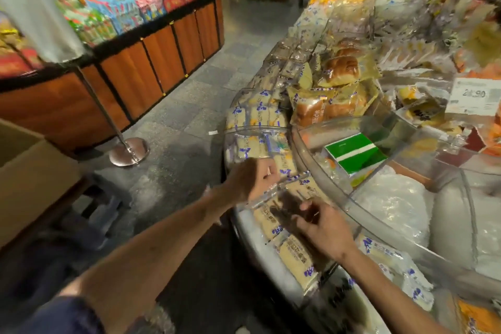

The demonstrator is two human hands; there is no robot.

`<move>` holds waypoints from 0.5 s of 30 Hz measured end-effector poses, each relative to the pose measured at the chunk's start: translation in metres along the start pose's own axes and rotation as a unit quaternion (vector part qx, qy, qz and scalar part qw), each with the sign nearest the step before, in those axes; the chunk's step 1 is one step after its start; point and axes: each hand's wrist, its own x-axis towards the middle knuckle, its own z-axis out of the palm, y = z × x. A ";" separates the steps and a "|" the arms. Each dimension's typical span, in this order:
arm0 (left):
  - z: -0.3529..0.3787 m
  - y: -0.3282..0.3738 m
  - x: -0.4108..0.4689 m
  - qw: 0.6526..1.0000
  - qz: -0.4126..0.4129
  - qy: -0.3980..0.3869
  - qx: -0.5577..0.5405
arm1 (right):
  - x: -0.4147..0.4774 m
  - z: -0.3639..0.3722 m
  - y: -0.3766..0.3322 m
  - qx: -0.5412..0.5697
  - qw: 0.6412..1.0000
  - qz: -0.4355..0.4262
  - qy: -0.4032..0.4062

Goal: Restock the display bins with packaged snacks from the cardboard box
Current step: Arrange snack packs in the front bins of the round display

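Observation:
Both my hands reach into a clear plastic display bin (320, 171) at the front of a round stand. My left hand (252, 179) curls its fingers on the top edge of a pale yellow snack packet with blue print (291, 171). My right hand (322, 225) lies over more of the same snack packets (295, 255), with its fingers bent down among them; the frame is blurred, so I cannot tell if it holds one. The cardboard box (29, 179) stands open at the left edge, on a low stool.
Bread loaves in clear bags (339, 73) fill the bins behind. A green and white carton (355, 152) lies in the inner bin, near a price tag (474, 95). A wood-panelled sweets stand (151, 62) and a metal post base (128, 153) stand across the grey floor aisle.

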 end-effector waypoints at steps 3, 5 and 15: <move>-0.056 0.002 -0.090 0.992 -0.065 0.102 0.027 | -0.024 0.023 -0.053 0.039 0.992 -0.114 -0.039; -0.078 -0.003 -0.166 0.977 -0.124 0.170 0.027 | -0.050 0.055 -0.086 0.082 0.975 -0.189 -0.080; -0.061 -0.071 -0.534 0.775 -0.464 0.421 -0.079 | -0.203 0.246 -0.247 0.053 0.831 -0.403 -0.379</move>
